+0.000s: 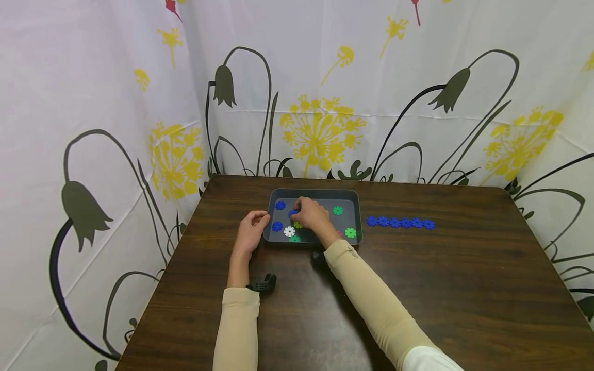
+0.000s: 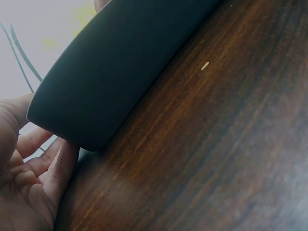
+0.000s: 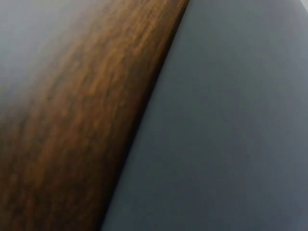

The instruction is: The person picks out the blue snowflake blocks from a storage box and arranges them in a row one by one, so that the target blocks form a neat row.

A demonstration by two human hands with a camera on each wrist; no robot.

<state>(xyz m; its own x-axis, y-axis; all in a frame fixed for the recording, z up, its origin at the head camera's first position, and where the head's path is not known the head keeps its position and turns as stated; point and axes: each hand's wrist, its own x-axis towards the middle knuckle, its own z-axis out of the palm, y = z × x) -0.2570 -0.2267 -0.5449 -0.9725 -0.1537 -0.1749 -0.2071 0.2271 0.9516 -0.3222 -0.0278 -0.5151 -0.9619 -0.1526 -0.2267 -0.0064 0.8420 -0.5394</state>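
My left hand (image 1: 251, 232) grips the left end of a dark grey tray (image 1: 315, 192), thumb by the rim and fingers against the outer wall. In the left wrist view the fingers (image 2: 58, 168) bend against the tray's end, close to the wood. Inside the tray my right hand (image 1: 312, 214) reaches down and pinches a blue notched disc (image 1: 292, 213); its fingertips partly cover the disc. Around it lie a white disc (image 1: 290, 231), a yellow-green disc (image 1: 297, 225), another blue disc (image 1: 277, 226) and green discs (image 1: 337, 211). The right wrist view shows no hand, only tray wall (image 3: 221, 125) and wood.
A straight row of several blue discs (image 1: 394, 222) lies on the brown wooden table (image 1: 464, 288), right of the tray. A pink disc (image 1: 340, 234) is partly hidden by the right wrist. Behind the table hangs a flower-patterned curtain (image 1: 394, 103).
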